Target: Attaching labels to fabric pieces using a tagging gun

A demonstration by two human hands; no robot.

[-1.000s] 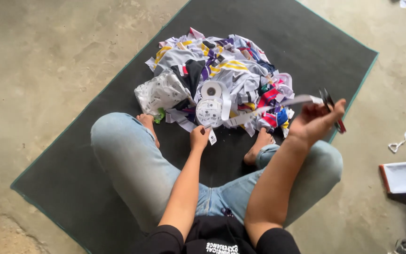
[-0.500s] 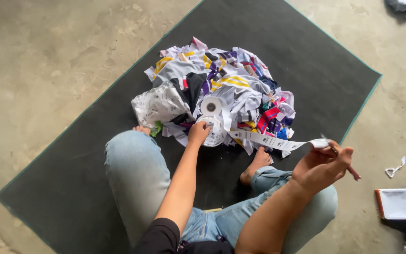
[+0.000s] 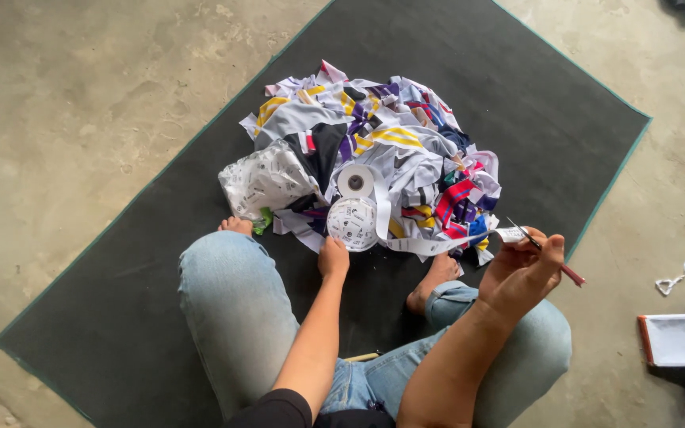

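- A dark mat (image 3: 469,87) with a thin green border lies slantwise on the bare concrete floor (image 3: 73,103); the person sits cross-legged at its near edge, both knees in light blue jeans (image 3: 231,309), bare feet tucked in front.
- A heap of fabric scraps (image 3: 382,143), white, grey, purple, yellow, red and blue, sits in the middle of the mat, just beyond the feet.
- A crumpled clear plastic bag (image 3: 263,178) with dark print lies against the heap's left side, near the left foot.
- Two rolls of white printed label tape (image 3: 353,220) lie at the heap's near edge, one just behind the other; a strip of tape (image 3: 430,244) runs from them toward the mat's right edge.
- The left hand (image 3: 333,257) rests against the nearer roll, fingers curled on its lower rim.
- The right hand (image 3: 521,269) is raised over the right knee, fingers pinched around the free end of the strip and around small red-handled scissors (image 3: 552,260); the blades meet the tape end.
- Off the mat to the right, on the concrete, lie a white sheet with a red edge (image 3: 679,339) and a small white scrap (image 3: 670,281).
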